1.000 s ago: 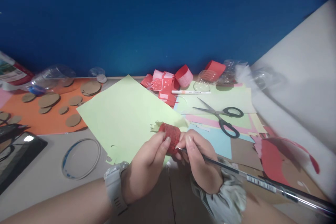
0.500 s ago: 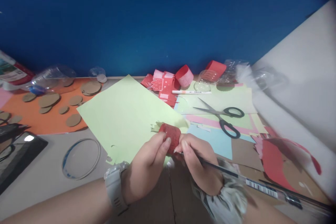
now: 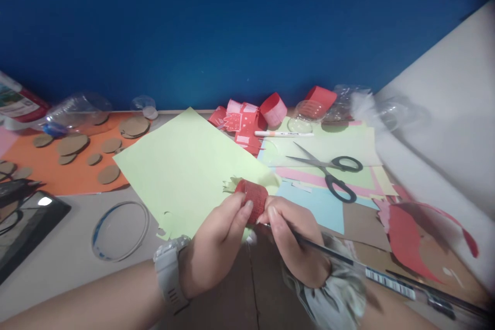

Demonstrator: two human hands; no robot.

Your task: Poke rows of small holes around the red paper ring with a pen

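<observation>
My left hand (image 3: 220,240), with a grey watch on its wrist, is closed around a small red paper roll (image 3: 253,193) covered in a dark drawn grid. A pale green fringed paper piece (image 3: 232,184) juts from the roll's left side. My right hand (image 3: 296,237) pinches a clear-barrelled pen (image 3: 389,282) with a barcode label, its tip end at the roll's lower right. Fingers partly hide the tip. Beneath and behind the hands, a light green sheet (image 3: 185,165) lies on the table.
Black-handled scissors (image 3: 327,166) lie partly spread on coloured paper at right. Red paper shapes (image 3: 247,124) and a white marker (image 3: 284,134) sit toward the blue wall. To the left are cardboard discs (image 3: 72,145), a tape ring (image 3: 119,231) and a plastic bottle (image 3: 79,111).
Both hands keep the same hold on the roll and pen. The view has shifted very slightly; nothing else has visibly moved.
</observation>
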